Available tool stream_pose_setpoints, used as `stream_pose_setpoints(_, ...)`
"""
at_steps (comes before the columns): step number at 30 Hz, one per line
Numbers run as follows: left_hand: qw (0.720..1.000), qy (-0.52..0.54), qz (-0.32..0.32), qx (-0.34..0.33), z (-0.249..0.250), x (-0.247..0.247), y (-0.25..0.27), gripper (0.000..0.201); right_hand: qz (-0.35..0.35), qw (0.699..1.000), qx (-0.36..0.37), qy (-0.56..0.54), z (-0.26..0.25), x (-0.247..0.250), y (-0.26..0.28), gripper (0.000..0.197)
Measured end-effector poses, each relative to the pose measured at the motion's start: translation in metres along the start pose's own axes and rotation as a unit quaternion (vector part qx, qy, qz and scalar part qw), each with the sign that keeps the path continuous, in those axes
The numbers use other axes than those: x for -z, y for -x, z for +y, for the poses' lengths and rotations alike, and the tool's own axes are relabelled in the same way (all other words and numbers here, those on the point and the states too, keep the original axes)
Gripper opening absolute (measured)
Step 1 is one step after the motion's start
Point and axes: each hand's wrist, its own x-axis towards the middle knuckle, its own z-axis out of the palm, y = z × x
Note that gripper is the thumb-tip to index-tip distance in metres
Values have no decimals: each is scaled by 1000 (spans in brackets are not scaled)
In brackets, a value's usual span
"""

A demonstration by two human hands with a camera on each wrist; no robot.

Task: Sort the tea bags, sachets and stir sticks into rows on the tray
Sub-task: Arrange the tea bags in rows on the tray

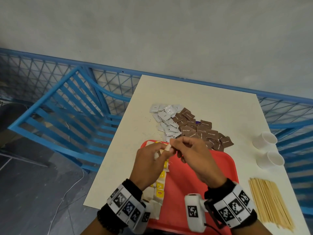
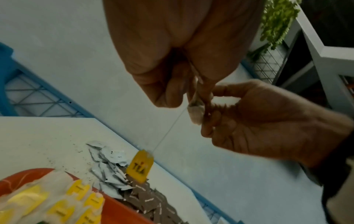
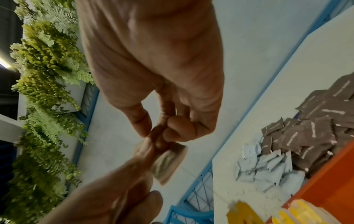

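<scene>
Above the tray's (image 1: 220, 168) far end, both hands — left (image 1: 150, 165), right (image 1: 194, 156) — pinch one tea bag (image 1: 168, 148) between their fingertips, its tag (image 2: 140, 165) dangling on its string straight below the grip, toward the tea-bag row (image 1: 160, 185) lying nearer the left hand.

Above the red tray's (image 1: 220, 167) far edge, the left grip (image 1: 149, 164) and right grip (image 1: 194, 156) pinch one tea bag (image 1: 168, 148) between them, while more tea bags (image 1: 160, 189) line the tray's left edge on the counter (image 1: 194, 92).
</scene>
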Motion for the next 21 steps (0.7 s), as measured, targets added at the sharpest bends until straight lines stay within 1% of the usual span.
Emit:
stream_pose_setpoints(1,1000,5,-19,-5,-2,5,-3,23,7,1000,20,8,-2,1,0,19)
stream_pose_setpoints(2,999,25,-45,-1,-1,11,-5,32,14,999,43,22,-3,5,-1,10)
stream_pose_setpoints(3,996,54,-72,3,2,18,-7,36,9,997,62,47,-4,9,-1,11)
stream_pose_setpoints(4,991,90,-99,10,6,24,-9,37,-23,994,71,84,-3,13,-2,25)
stream_pose_setpoints(5,985,120,-119,24,7,31,-12,35,-82,988,66,117,-2,16,-3,36)
stream_pose_setpoints(6,980,143,-135,41,9,36,-15,32,-146,977,56,144,-2,17,-3,40)
stream_pose_setpoints(7,974,162,-146,55,10,43,-17,32,-197,965,55,167,0,16,-3,36)
stream_pose_setpoints(8,970,179,-151,68,12,49,-19,35,-224,955,67,181,2,14,-2,28)
stream_pose_setpoints(9,967,190,-149,78,13,54,-21,40,-235,951,79,185,5,11,-1,20)
stream_pose_setpoints(12,956,234,-137,109,18,70,-27,49,-236,950,102,180,12,2,3,14)
stream_pose_setpoints(13,952,248,-138,119,18,75,-28,51,-222,956,100,166,12,-2,4,12)
stream_pose_setpoints(14,948,252,-145,126,20,79,-29,51,-196,966,96,140,12,-6,4,14)
stream_pose_setpoints(16,950,235,-162,128,21,85,-29,50,-149,979,97,98,10,-13,2,36)
stream_pose_setpoints(17,952,225,-167,126,22,86,-28,49,-150,977,106,107,7,-17,0,48)
stream_pose_setpoints(18,952,220,-172,122,24,87,-28,46,-166,971,118,128,4,-22,-2,54)
stream_pose_setpoints(19,953,221,-172,118,25,88,-28,43,-186,963,131,148,3,-27,-3,51)
stream_pose_setpoints(21,952,231,-160,119,27,90,-28,40,-207,949,157,179,2,-35,-4,26)
